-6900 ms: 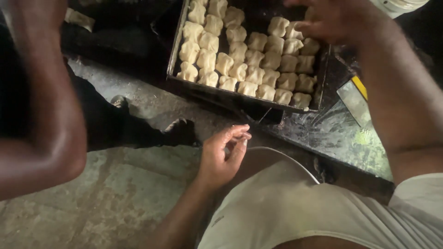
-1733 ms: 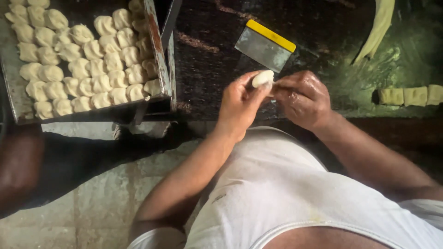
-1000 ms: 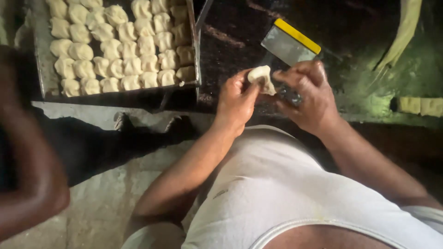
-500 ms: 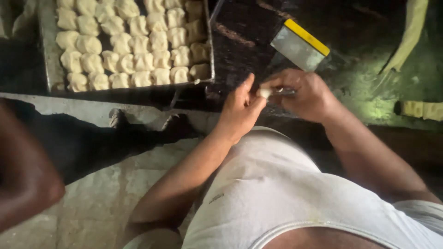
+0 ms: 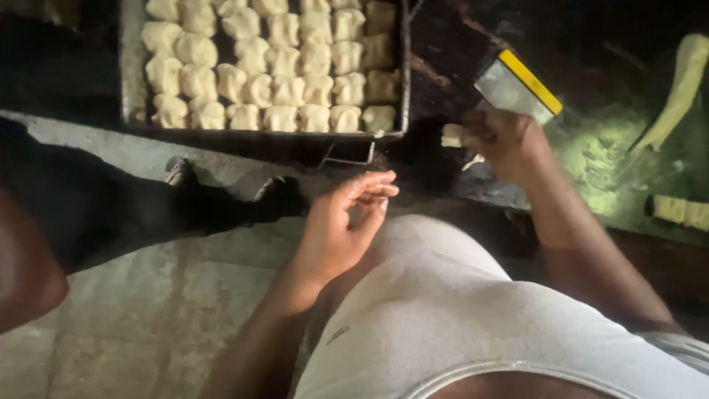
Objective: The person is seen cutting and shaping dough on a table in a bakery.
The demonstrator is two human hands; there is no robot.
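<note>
The dough piece (image 5: 452, 135) sits pinched in the right hand (image 5: 506, 140) over the dark counter (image 5: 443, 52), the left hand (image 5: 343, 222) hangs empty and half-curled, and the tray (image 5: 405, 66) to its left looks nearly full.

Half a second ago both hands met over a small dough piece (image 5: 452, 135) at the bench edge. Now the left hand (image 5: 341, 225) is pulled back and down toward frame centre, empty, fingers loosely curled. The right hand (image 5: 506, 140) alone keeps the dough piece, pinched at its fingertips in the upper right, just below the yellow-edged scraper (image 5: 517, 87).
</note>
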